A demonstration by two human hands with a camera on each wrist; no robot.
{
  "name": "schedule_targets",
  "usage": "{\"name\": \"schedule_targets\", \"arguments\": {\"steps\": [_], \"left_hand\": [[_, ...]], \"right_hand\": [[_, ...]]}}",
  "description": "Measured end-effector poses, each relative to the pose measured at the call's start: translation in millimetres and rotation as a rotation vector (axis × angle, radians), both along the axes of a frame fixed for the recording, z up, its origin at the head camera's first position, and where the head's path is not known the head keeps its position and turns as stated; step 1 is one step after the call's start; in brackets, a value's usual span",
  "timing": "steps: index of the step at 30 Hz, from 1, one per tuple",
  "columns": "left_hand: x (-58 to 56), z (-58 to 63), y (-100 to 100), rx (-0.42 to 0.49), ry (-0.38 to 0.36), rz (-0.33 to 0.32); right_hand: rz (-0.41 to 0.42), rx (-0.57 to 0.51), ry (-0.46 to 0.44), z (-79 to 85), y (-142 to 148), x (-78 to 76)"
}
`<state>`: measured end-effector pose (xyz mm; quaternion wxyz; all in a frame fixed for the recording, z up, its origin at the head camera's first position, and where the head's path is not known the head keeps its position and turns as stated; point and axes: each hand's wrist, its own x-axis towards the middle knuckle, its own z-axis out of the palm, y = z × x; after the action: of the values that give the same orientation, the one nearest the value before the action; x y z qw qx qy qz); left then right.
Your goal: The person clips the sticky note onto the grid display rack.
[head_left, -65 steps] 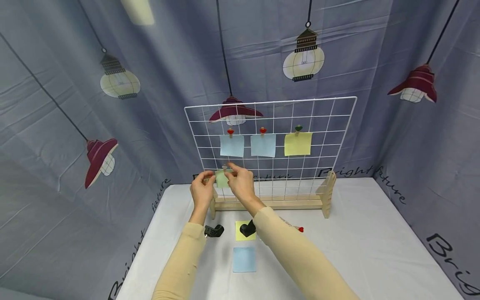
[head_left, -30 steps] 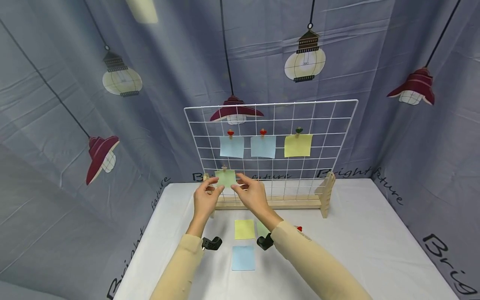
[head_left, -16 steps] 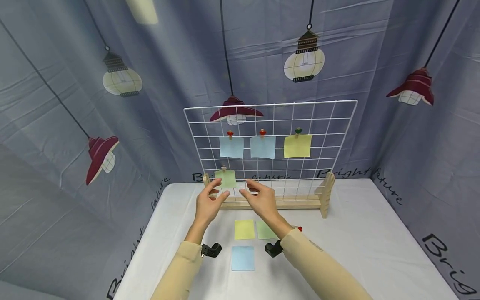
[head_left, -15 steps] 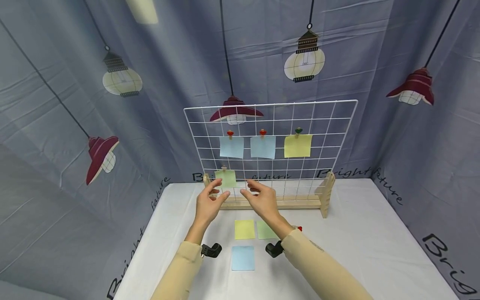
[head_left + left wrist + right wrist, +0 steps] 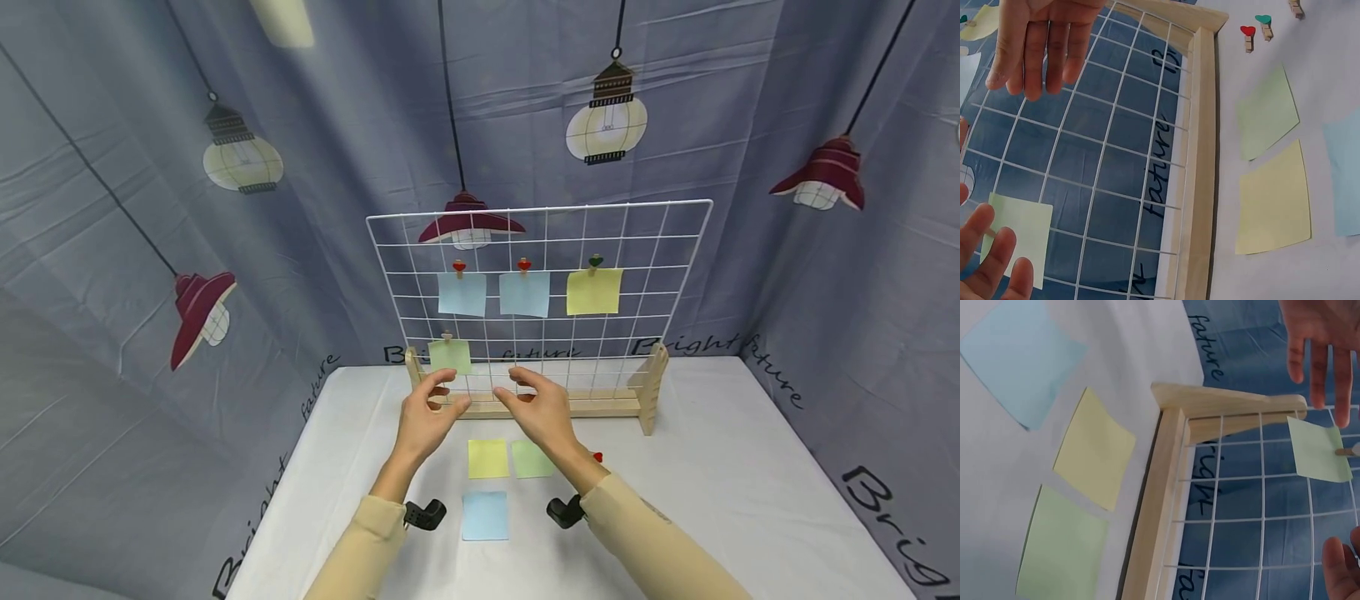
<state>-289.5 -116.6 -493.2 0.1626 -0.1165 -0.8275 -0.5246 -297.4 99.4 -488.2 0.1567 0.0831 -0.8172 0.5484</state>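
My left hand hovers just below and in front of a green sticky note, its fingers loosely bent and nothing between them. A small clothespin fixes that note to the lower left of a white wire grid. To the right, my right hand hangs in front of the grid's lower wires, thumb and fingers apart and holding nothing. Higher on the grid are two blue notes with red heart clothespins, and a yellow note with a green heart one.
On the white table, before the grid's wooden base, lie a yellow note pad, a green pad and a blue pad. Several heart clothespins, one red, lie beside the green pad.
Both hands have let go of the green note and drawn back down and toward me, the right hand also moving right. The note stays hanging on the grid.
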Motion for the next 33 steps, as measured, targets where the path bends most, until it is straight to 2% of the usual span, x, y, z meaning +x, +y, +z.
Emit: {"name": "schedule_targets", "arguments": {"steps": [6,13,21,33], "left_hand": [[5.6,-1.8,1.8,0.014,0.0,-0.033],[9.7,-4.5,0.0,-0.025,0.025,-0.064],[16.8,-6.3,-5.1,-0.051,0.005,-0.06],[23.6,-11.7,-8.7,-0.052,-0.004,-0.063]], "right_hand": [[-0.002,-0.006,-0.001,-2.8,11.2,5.5],[0.006,-0.022,0.014,-4.6,28.0,10.8],[-0.003,-0.016,0.027,-2.6,51.3,15.5],[-0.069,0.05,0.014,-11.6,87.3,26.8]]}}
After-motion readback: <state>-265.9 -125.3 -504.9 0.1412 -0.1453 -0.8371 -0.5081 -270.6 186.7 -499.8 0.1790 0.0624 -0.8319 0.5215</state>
